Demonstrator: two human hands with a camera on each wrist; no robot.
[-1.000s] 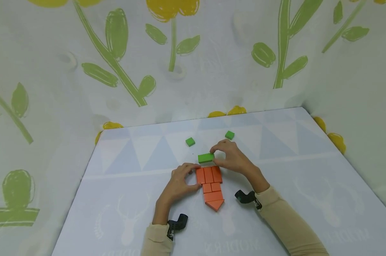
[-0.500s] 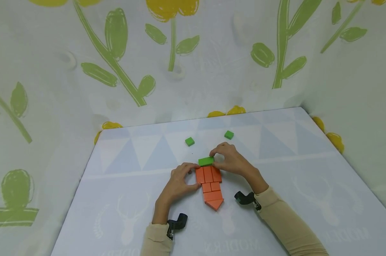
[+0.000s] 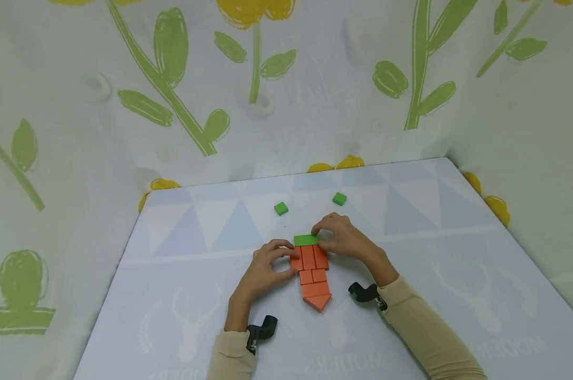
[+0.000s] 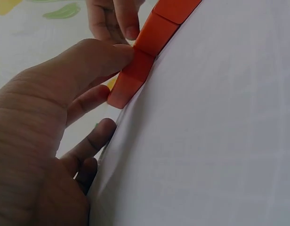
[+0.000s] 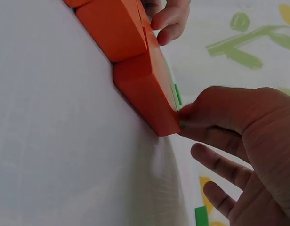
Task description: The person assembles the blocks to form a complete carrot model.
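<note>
Orange blocks (image 3: 316,290) lie flat on the table in a connected shape, with a pointed piece at the near end and several upright rectangles side by side at the far end. Along the far edge of those rectangles sits a long green block (image 3: 306,240), and my right hand (image 3: 344,236) pinches its right end between thumb and index finger. My left hand (image 3: 267,262) holds the leftmost orange block (image 3: 294,263), its thumb (image 4: 121,56) on the near side and index finger at the far side. In the right wrist view, an orange block (image 5: 145,89) hides most of the green one.
Two small green blocks lie farther back on the table: one left of centre (image 3: 281,209), one to the right (image 3: 340,199). The pale patterned table (image 3: 172,295) ends at a flower-printed cloth wall (image 3: 310,121). Each wrist wears a black camera mount.
My right hand has drawn the green block nearer until it lies against the far edge of the orange blocks. The left index finger has shifted slightly nearer over the leftmost orange block.
</note>
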